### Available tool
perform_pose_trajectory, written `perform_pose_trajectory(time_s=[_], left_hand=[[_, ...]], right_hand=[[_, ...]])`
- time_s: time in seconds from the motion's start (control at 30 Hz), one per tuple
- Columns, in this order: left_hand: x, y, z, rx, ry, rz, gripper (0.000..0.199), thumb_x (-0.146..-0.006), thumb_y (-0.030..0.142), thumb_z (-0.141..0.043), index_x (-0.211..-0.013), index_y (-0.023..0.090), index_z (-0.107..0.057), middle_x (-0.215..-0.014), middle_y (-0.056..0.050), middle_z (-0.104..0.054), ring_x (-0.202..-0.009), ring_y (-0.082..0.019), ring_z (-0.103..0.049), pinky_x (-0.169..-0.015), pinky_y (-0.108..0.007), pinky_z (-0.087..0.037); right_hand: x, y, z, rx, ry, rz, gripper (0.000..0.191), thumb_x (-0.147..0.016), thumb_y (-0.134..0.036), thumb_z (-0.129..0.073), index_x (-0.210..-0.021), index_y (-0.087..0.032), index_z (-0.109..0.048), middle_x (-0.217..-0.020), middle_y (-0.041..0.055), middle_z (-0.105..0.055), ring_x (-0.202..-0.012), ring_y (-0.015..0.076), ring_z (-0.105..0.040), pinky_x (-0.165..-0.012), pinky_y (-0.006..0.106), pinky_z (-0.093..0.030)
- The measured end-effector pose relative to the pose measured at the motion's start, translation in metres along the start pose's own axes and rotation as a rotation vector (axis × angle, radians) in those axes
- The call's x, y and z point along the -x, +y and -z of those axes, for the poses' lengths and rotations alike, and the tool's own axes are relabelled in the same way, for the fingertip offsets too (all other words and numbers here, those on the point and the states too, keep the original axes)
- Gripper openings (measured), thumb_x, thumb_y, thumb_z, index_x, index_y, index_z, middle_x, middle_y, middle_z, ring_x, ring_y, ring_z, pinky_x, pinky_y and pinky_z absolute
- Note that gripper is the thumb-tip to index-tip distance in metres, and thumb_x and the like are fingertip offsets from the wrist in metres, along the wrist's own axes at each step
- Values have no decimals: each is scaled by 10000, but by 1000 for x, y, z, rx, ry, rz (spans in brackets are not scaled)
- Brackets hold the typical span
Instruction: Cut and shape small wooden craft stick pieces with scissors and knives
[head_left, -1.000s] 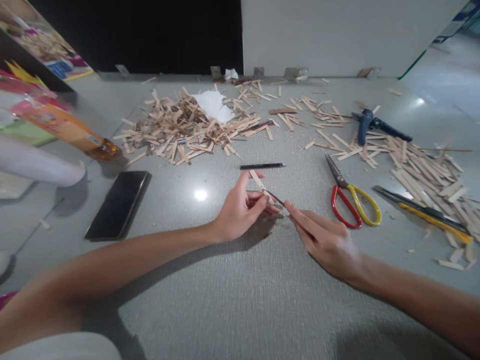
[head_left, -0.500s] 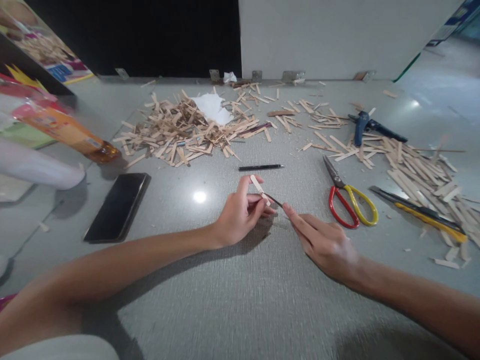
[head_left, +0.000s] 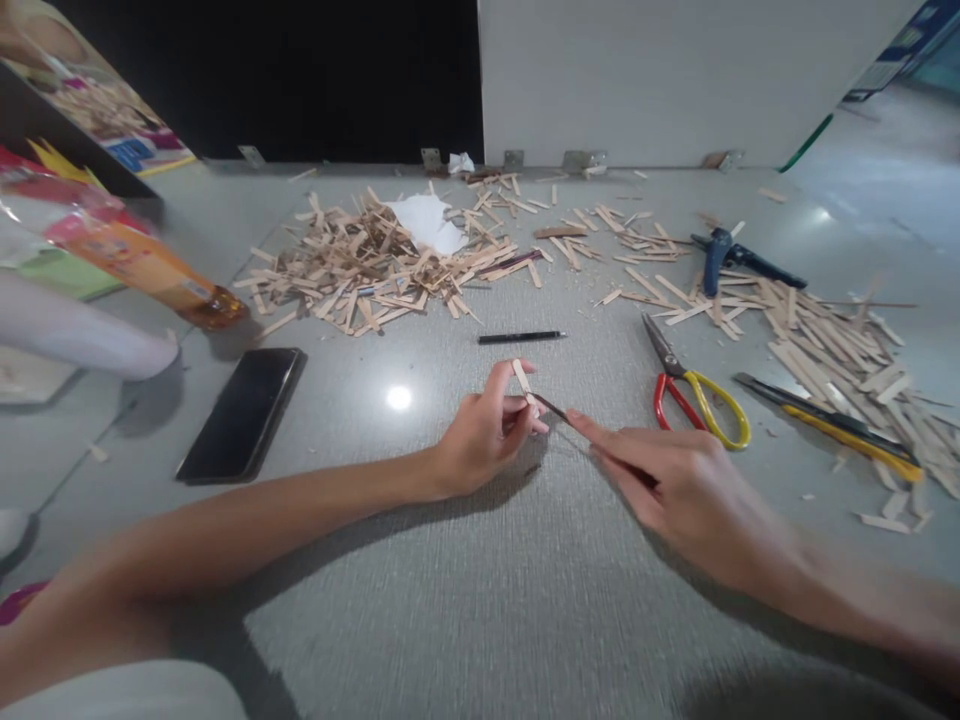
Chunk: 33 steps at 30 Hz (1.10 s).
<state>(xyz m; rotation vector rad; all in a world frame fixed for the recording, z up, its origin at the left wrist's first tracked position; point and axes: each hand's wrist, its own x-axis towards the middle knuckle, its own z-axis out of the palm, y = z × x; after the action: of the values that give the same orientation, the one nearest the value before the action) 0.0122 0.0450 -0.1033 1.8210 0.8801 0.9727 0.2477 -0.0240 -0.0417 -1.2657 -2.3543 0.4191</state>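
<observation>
Pinched by the fingers of my left hand [head_left: 478, 437] is a short pale wooden craft stick [head_left: 520, 376], its rounded end pointing up and away. My right hand [head_left: 679, 480] grips a thin dark file-like tool [head_left: 553, 408], with the forefinger stretched along it. The tool's tip meets the stick near its lower end, by my left fingertips; the tool's handle is hidden inside my right hand. Both hands are just above the grey table [head_left: 420, 610]. Beyond them lies a black pen [head_left: 521, 337].
Scissors [head_left: 679, 370] with red and yellow handles, a yellow-black cutter knife [head_left: 832, 420] and blue pliers-like tool [head_left: 731, 262] lie right, by wooden sticks [head_left: 825, 335]. A scrap pile [head_left: 337, 265] with white tissue [head_left: 427, 222] is behind. Left are a phone [head_left: 241, 415] and orange bottle [head_left: 150, 265].
My right hand has drawn back toward the lower right and turned a little, still holding the tool. The stick in my left hand stands slightly more upright. The view has shifted slightly.
</observation>
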Motion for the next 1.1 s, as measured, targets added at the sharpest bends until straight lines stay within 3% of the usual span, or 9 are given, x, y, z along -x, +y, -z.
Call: perform_pose_trajectory(time_s=[0.13,0.23,0.37,0.5,0.77,0.93,1.1], left_hand=[[1,-1,0,21,10,2,363,-1082,375,-576,-1357,208,-409,-891,-48,-851,-787,-195,-854,-732,-268,-676],[1,0,0,41,10,9,390,-1077,395,-586,-1365,200,-411,-892,-56,-847,-801,-196,-854,-735,-263,-675],[1,2,0,8,0,12,370,-1078,371,-566,-1380,211,-424,-919,-43,-846,-793,-191,-855,-740,-267,-676],[2,4,-1,-41,-15,-2,366,-1079,344,-551,-1405,212,-450,-880,-26,-845,-817,-198,-859,-704,-244,-663],[2,2,2,35,35,19,434,-1071,394,-599,-1410,189,-423,-909,-66,-852,-784,-202,-853,-714,-263,-682],[2,1,1,-5,28,-5,412,-1083,383,-575,-1413,193,-419,-926,-54,-848,-793,-195,-856,-685,-240,-665],[4,4,-1,-47,19,-12,427,-1092,366,-563,-1460,199,-426,-939,-53,-854,-807,-193,-853,-693,-248,-670]], right_hand=[[5,0,-15,83,23,77,482,-1111,-85,-402,-1507,-63,-675,-788,85,-781,-600,176,-700,-577,275,-584],[4,2,-22,117,47,114,515,-1098,-58,-360,-1509,-58,-670,-744,70,-766,-559,163,-673,-544,265,-562],[-12,-1,8,1,24,8,391,-1109,-199,-519,-1391,-154,-786,-743,48,-812,-495,133,-627,-526,246,-546],[-20,-6,32,-29,-37,27,408,-1130,-247,-481,-1363,-225,-815,-645,15,-767,-432,127,-559,-496,248,-515],[-1,-1,-17,-5,49,9,462,-1104,-115,-452,-1493,-95,-700,-822,89,-823,-650,184,-733,-632,284,-598],[-14,0,3,-29,48,10,389,-1121,-194,-500,-1359,-151,-804,-880,81,-869,-552,130,-689,-580,238,-553],[-16,-4,14,11,46,44,415,-1089,-168,-494,-1367,-150,-802,-657,21,-760,-490,133,-618,-524,244,-487]])
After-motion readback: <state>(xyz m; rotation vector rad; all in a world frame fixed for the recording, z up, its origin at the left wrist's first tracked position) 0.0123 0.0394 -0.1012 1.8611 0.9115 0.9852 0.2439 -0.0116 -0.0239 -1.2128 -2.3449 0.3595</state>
